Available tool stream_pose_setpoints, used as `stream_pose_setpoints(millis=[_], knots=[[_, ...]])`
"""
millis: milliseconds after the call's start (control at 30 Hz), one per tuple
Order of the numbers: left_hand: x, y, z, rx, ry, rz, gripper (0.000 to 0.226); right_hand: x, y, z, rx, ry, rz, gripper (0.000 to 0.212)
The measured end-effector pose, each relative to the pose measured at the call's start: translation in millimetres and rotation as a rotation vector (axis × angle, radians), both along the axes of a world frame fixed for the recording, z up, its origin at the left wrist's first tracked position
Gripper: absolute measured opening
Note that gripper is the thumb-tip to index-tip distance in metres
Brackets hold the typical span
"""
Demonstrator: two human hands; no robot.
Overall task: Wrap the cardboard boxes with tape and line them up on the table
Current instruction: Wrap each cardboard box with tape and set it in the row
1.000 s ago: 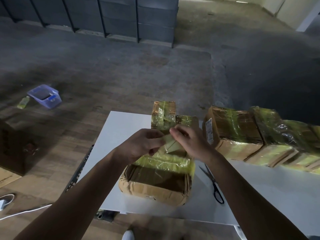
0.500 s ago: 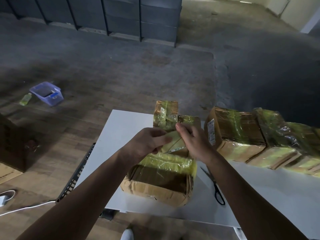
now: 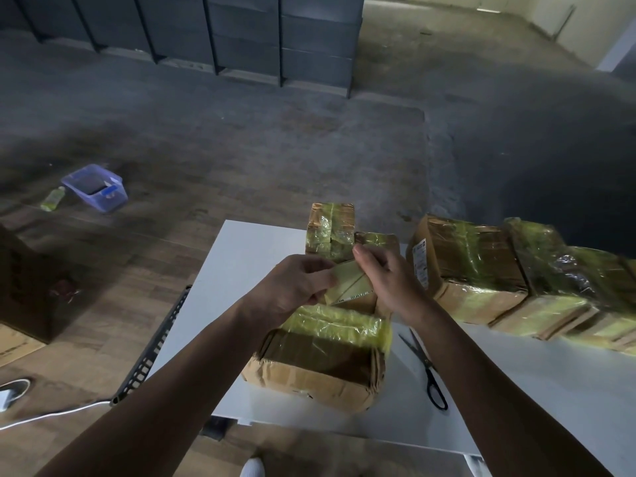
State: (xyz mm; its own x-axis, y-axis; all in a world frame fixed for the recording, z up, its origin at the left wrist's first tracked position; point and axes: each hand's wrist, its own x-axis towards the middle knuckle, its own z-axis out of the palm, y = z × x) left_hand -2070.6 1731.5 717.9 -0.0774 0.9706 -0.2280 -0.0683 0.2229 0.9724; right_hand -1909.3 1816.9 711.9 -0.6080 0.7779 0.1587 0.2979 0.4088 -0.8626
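I see the left hand (image 3: 296, 287) and right hand (image 3: 390, 280) pinching yellow tape (image 3: 347, 284) over the half-wrapped box (image 3: 320, 359) on the white surface (image 3: 247, 256), probably to lay it smoothly, with the wrapped boxes (image 3: 471, 259) lined up at right.

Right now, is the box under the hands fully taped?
No, partly: yellow tape bands the box midway; its near face shows bare cardboard.

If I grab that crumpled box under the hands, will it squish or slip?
It probably squishes a little: the cardboard box already has dented, wrinkled near corners. The shiny tape band wrapped across it may feel slippery. It sits flat and wide on the table, so a push would likely slide it, not tip it.
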Motion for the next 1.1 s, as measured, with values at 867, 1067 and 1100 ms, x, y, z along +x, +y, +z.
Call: stream_pose_setpoints(millis=[867,1067,1100], knots=[[1.2,-2.3,0.8,0.036,0.169,-0.034,0.026,5.1,-5.9,1.7,-0.058,0.052,-0.026,0.052],[-1.5,-1.4,5.3,0.022,0.078,-0.058,0.007,4.4,-6.4,2.9,-0.108,0.073,-0.009,0.053],[-1.3,-1.3,6.5,0.018,0.063,-0.061,0.007,4.6,-5.9,2.8,-0.111,0.080,-0.009,0.054]])
